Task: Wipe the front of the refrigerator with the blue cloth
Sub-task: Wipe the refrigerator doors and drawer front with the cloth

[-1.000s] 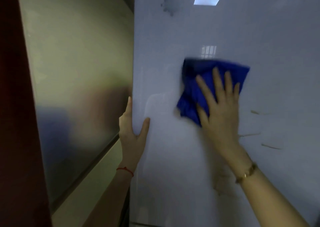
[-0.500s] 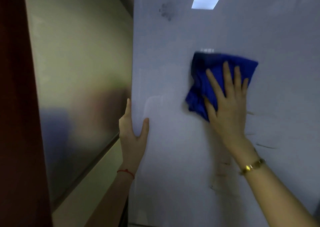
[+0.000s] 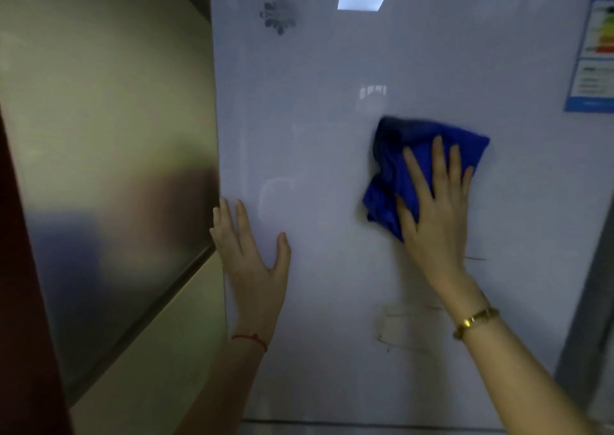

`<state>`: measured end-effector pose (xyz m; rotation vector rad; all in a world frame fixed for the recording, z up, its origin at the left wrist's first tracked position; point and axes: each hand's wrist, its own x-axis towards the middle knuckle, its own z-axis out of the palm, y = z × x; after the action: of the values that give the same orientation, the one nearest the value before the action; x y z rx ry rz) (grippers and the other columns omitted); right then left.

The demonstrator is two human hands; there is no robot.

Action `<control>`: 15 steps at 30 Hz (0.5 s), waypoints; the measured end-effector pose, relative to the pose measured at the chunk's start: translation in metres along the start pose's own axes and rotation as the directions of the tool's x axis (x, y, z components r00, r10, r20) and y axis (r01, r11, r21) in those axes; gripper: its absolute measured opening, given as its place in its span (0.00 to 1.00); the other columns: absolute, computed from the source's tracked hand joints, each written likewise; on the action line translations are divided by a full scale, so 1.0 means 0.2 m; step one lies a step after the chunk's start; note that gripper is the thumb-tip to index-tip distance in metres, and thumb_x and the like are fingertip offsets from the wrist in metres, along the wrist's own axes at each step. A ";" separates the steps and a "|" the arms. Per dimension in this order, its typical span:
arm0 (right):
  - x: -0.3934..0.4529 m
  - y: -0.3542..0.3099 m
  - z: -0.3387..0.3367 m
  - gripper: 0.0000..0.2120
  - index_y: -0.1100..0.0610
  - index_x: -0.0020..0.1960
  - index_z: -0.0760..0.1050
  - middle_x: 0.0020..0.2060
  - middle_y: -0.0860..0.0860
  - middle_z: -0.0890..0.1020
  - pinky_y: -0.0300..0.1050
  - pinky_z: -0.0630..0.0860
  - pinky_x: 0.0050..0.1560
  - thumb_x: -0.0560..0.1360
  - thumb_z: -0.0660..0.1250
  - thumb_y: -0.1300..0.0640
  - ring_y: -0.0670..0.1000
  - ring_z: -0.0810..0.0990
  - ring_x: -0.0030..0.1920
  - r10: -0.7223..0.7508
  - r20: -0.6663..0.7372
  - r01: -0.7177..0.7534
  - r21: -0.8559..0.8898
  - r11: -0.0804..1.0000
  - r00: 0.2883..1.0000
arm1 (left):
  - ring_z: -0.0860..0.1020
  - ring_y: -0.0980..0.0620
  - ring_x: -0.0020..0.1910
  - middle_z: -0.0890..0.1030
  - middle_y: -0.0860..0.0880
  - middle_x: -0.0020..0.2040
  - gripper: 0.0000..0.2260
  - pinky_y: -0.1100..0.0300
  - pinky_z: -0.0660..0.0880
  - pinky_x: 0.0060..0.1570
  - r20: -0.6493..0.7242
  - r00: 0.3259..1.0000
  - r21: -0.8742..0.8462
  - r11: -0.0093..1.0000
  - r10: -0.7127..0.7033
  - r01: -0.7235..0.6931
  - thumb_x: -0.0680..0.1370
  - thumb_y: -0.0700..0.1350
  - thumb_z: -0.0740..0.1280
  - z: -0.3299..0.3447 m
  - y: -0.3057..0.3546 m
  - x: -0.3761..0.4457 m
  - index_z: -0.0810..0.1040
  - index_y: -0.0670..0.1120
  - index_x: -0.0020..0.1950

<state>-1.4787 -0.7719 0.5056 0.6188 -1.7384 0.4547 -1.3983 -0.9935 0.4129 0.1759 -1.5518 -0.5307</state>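
Note:
The refrigerator's glossy white door (image 3: 332,135) fills most of the view. The crumpled blue cloth (image 3: 388,182) lies against it right of centre. My right hand (image 3: 435,212) presses flat on the cloth with fingers spread and pointing up, covering its lower right part. My left hand (image 3: 252,262) rests flat on the door at its left edge, fingers apart, holding nothing. Faint brown smears (image 3: 398,328) mark the door below the cloth, with a thin streak (image 3: 475,258) beside my right wrist.
A brushed-metal side panel (image 3: 116,169) runs along the left of the door, with a dark red frame (image 3: 20,301) beyond it. A blue-bordered energy label (image 3: 594,52) sits at the door's upper right, and a grey snowflake emblem (image 3: 278,14) near the top.
My right hand slid the cloth to the right across the door. My left hand let go of the door's edge and now lies flat on the front.

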 end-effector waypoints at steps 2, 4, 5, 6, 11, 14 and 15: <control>0.07 -0.03 0.00 0.26 0.51 0.76 0.57 0.77 0.55 0.52 0.55 0.40 0.77 0.80 0.57 0.50 0.58 0.47 0.77 -0.008 -0.026 0.008 0.012 1.000 1.000 | 0.53 0.42 0.81 0.57 0.40 0.80 0.30 0.42 0.50 0.80 -0.001 0.998 0.028 0.998 0.058 -0.058 0.80 0.46 0.66 0.04 0.01 -0.02 0.59 0.38 0.78; -0.07 -0.04 0.04 0.26 0.50 0.76 0.57 0.77 0.54 0.52 0.55 0.40 0.77 0.79 0.57 0.49 0.57 0.48 0.78 -0.108 0.033 0.109 -0.019 0.994 0.994 | 0.54 0.41 0.81 0.58 0.39 0.80 0.30 0.44 0.49 0.81 -0.012 0.996 0.041 0.996 0.084 -0.084 0.80 0.46 0.65 0.08 0.01 -0.03 0.60 0.38 0.78; -0.19 -0.02 0.07 0.27 0.49 0.76 0.57 0.77 0.54 0.53 0.54 0.41 0.77 0.78 0.58 0.48 0.57 0.47 0.78 -0.161 0.080 0.164 -0.033 0.986 0.984 | 0.54 0.41 0.81 0.58 0.40 0.80 0.29 0.44 0.49 0.80 -0.025 0.997 0.047 0.996 0.078 -0.076 0.80 0.46 0.65 0.09 0.01 -0.03 0.60 0.38 0.78; -0.31 0.01 0.08 0.29 0.48 0.76 0.56 0.77 0.53 0.54 0.54 0.41 0.77 0.77 0.59 0.48 0.56 0.47 0.78 -0.211 0.128 0.219 -0.047 0.975 0.969 | 0.54 0.41 0.81 0.58 0.40 0.80 0.29 0.44 0.49 0.80 -0.034 0.997 0.053 0.996 0.069 -0.067 0.80 0.47 0.65 0.09 0.01 -0.03 0.60 0.38 0.78; -0.23 0.21 -0.02 0.30 0.50 0.76 0.56 0.76 0.57 0.56 0.53 0.42 0.77 0.76 0.60 0.52 0.59 0.51 0.77 -0.220 0.114 0.230 -0.088 0.969 0.969 | 0.55 0.40 0.81 0.59 0.39 0.80 0.29 0.41 0.50 0.80 -0.061 0.995 0.094 0.993 0.084 -0.078 0.81 0.47 0.64 0.11 0.00 -0.03 0.60 0.38 0.78; 0.08 0.17 -0.05 0.25 0.52 0.76 0.58 0.77 0.57 0.54 0.55 0.42 0.77 0.80 0.56 0.50 0.58 0.49 0.77 -0.033 -0.043 0.034 0.014 0.999 0.999 | 0.55 0.40 0.80 0.59 0.39 0.79 0.29 0.42 0.50 0.80 -0.080 0.993 0.108 0.991 0.084 -0.075 0.80 0.47 0.64 0.12 0.00 -0.03 0.61 0.38 0.78; 0.09 0.13 -0.04 0.25 0.52 0.76 0.58 0.77 0.57 0.54 0.55 0.42 0.77 0.80 0.56 0.49 0.58 0.49 0.77 -0.025 -0.049 0.026 0.023 0.999 0.998 | 0.55 0.40 0.80 0.59 0.39 0.79 0.29 0.42 0.50 0.80 -0.078 0.993 0.110 0.991 0.086 -0.077 0.80 0.47 0.63 0.12 0.00 -0.03 0.61 0.38 0.78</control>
<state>-1.4916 -0.7487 0.5252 0.6409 -1.6795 0.4694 -1.4222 -0.9857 0.4074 0.2128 -1.5007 -0.3723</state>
